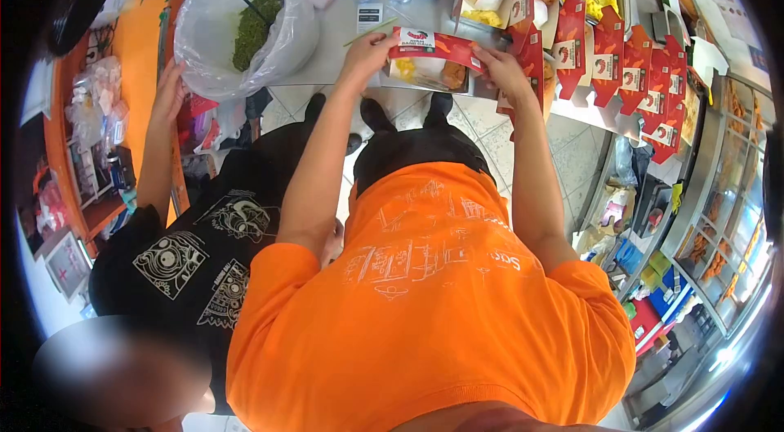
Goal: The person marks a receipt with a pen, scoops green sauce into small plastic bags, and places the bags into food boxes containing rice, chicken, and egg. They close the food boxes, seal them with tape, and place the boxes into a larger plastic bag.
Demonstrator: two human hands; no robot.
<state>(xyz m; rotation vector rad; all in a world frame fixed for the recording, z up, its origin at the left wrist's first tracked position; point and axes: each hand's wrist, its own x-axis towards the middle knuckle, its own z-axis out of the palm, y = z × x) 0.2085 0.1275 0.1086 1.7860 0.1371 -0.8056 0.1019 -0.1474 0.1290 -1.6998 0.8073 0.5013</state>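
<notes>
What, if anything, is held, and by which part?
A red card strip, by its ends: one in the left grip, one in the right grip.

A single camera worn on the head looks forward and steeply down over the wearer's orange shirt (441, 285), which looms nearest across the lower middle of the view. Farther off, toward the top, come the left hand (367, 59), the right hand (502, 71) and the table (333, 33), while the wide lens bends the edges and catches a co-worker (184, 256) at frame left.
</notes>
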